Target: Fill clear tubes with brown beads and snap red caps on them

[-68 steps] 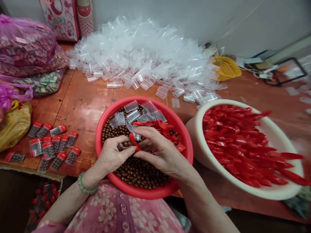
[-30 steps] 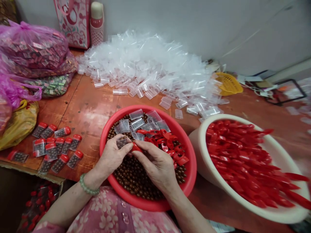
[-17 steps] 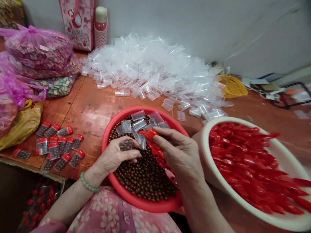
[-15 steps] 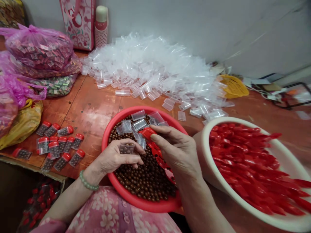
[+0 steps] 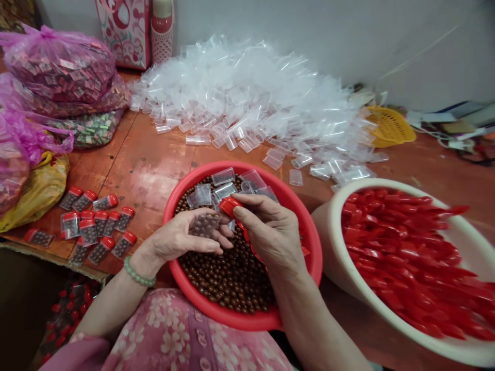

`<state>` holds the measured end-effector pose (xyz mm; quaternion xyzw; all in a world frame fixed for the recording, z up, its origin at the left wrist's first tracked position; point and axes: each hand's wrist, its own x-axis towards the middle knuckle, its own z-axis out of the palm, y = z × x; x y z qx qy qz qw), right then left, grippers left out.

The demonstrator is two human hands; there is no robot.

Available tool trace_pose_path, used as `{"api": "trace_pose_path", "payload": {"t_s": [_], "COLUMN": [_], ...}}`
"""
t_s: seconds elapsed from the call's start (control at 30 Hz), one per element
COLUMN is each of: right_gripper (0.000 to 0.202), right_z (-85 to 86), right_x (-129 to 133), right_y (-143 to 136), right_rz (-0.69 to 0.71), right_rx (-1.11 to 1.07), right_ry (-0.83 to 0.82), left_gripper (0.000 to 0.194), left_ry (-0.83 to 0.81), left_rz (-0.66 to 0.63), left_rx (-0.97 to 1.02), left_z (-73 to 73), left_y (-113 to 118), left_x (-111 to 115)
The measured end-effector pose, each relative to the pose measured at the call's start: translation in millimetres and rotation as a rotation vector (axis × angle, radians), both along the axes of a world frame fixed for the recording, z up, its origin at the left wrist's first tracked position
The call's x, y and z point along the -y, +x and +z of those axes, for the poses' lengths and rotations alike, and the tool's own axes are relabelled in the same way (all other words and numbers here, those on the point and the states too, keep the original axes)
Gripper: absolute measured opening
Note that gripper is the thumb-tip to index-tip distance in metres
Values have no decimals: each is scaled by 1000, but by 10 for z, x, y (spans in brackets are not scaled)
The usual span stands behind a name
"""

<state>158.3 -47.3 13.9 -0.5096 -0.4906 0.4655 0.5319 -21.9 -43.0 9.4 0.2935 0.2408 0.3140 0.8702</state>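
My left hand [image 5: 172,236] cradles a small clear plastic container [image 5: 206,225] filled with brown balls, its fingers loosely curled under it. Close by, my right hand [image 5: 276,229] pinches a red plastic cap [image 5: 230,205] between thumb and fingers; more red pieces show beneath that hand, partly hidden. Both hands are above a red basin [image 5: 315,268] of brown balls [image 5: 228,288]. Several empty clear containers [image 5: 225,190] lie on the balls at the basin's far side.
To the right, a white tub [image 5: 336,216] holds many red caps [image 5: 406,257]. A heap of clear containers [image 5: 247,87] covers the table's back. Filled, red-capped containers [image 5: 88,232] lie at left, near pink bags [image 5: 58,67]. A yellow basket [image 5: 392,126] stands at back right.
My left hand has tilted the filled container and opened its fingers somewhat. My right hand has shifted slightly left with the red cap. The view has moved a little.
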Motion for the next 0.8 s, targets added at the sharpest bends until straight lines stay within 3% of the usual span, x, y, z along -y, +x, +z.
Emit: {"api": "trace_pose_path", "payload": {"t_s": [0.33, 0.8], "right_gripper": [16, 14], "right_z": [37, 35], "right_x": [-4, -12], "right_y": [-22, -46], "right_rz": [-19, -20], "right_rx": [-42, -17], "right_ry": [6, 19], "left_gripper": [50, 46], "left_ry": [-76, -121], "left_rz": [-113, -152], "left_rx": [204, 238], "left_z": [-14, -40], "left_y": [-63, -96], "left_x": [-100, -104]}}
